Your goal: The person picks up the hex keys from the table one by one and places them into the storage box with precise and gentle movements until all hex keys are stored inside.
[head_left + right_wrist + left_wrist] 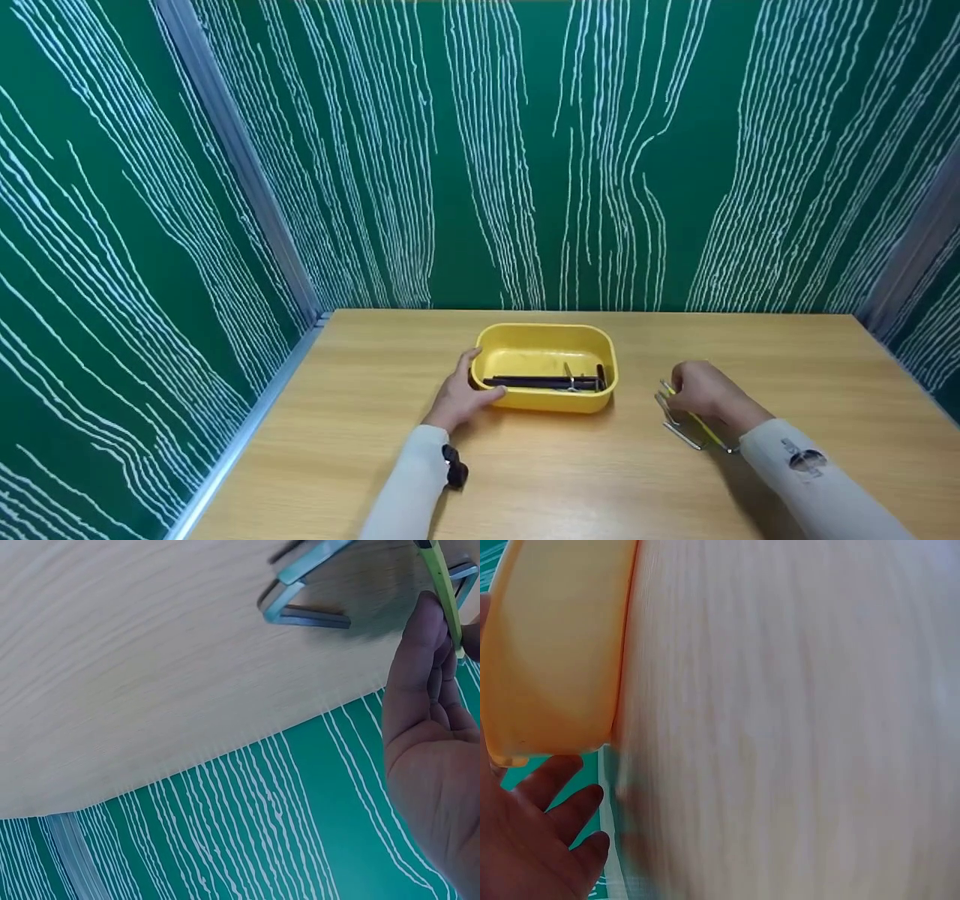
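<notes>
My left hand (456, 395) holds the left end of a yellow plastic container (544, 403), thumb at the front rim and a finger at the back left corner. Inside, along the front wall, lie several dark thin rods (525, 382) and small shiny metal pieces (571, 388). To the right, my right hand (705, 390) pinches a slim yellow-green strip (442, 592) between thumb and fingers, low over the table. Beside that strip is a bent silvery metal bar (311, 617), angled at its corner; part of it is hidden behind the hand.
A light wooden table (570, 480) bears everything. Green panels (480, 187) with white wavy lines stand behind it and at the sides, joined by grey metal posts (240, 157). A dark round object (456, 466) sits at the left wrist.
</notes>
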`<action>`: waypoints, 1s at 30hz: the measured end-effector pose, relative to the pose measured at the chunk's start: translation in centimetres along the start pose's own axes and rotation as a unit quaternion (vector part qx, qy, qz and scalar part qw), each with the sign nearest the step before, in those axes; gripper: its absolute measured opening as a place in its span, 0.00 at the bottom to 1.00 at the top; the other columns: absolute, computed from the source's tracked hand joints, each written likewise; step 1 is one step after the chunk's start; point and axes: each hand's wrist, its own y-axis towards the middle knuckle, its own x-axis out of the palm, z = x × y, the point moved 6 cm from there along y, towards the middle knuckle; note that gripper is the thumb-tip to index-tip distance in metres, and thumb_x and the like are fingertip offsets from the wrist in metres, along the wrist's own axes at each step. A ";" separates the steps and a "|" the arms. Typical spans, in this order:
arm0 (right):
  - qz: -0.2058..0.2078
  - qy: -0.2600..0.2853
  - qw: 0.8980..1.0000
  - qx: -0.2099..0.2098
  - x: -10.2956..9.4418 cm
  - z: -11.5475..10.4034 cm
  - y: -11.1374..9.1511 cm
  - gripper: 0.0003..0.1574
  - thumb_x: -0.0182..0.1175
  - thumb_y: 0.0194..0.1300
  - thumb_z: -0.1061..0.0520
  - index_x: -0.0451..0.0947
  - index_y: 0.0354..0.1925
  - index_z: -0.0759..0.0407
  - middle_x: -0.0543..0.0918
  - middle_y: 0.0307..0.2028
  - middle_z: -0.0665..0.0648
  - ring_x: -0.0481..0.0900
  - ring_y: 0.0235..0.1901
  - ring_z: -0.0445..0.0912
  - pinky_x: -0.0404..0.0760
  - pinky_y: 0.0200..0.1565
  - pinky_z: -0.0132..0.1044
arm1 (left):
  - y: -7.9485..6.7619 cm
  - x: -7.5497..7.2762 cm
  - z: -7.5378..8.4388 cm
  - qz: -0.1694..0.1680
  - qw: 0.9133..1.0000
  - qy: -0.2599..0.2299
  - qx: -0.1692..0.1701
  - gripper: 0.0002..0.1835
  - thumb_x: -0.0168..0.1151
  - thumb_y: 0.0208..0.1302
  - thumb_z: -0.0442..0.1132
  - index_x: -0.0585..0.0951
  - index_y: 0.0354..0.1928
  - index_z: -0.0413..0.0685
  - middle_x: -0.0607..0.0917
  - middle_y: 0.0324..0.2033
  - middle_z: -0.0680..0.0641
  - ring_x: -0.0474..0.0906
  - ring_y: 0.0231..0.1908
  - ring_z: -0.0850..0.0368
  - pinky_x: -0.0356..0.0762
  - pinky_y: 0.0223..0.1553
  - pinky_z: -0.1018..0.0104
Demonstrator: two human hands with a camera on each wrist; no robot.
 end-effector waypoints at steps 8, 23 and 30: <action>-0.009 0.015 1.000 0.003 0.1 0.2 0.1 0.13 0.65 0.40 0.59 0.71 0.26 0.59 0.70 0.22 0.55 0.68 0.21 0.46 0.66 0.20 0.35 | 0.1 0.2 -0.2 0.000 1.000 -0.004 -0.002 0.48 0.66 0.33 0.66 0.53 0.59 0.81 0.67 0.58 0.49 0.64 0.56 0.54 0.59 0.58 0.55; 0.005 0.051 0.999 -0.006 -0.9 -1.2 -0.3 0.13 0.63 0.46 0.59 0.71 0.30 0.60 0.71 0.25 0.57 0.68 0.22 0.47 0.68 0.19 0.34 | -0.1 0.2 -0.2 -0.005 1.000 -0.009 -0.010 0.49 0.65 0.29 0.70 0.53 0.59 0.82 0.67 0.59 0.50 0.64 0.56 0.55 0.59 0.58 0.53; 0.032 0.056 0.998 -0.022 -1.1 -1.6 -0.2 0.09 0.56 0.39 0.64 0.70 0.26 0.59 0.66 0.16 0.51 0.61 0.13 0.42 0.59 0.11 0.33 | -0.1 0.0 0.1 0.000 1.000 -0.004 -0.009 0.47 0.66 0.32 0.66 0.54 0.59 0.78 0.68 0.58 0.49 0.64 0.56 0.53 0.59 0.58 0.53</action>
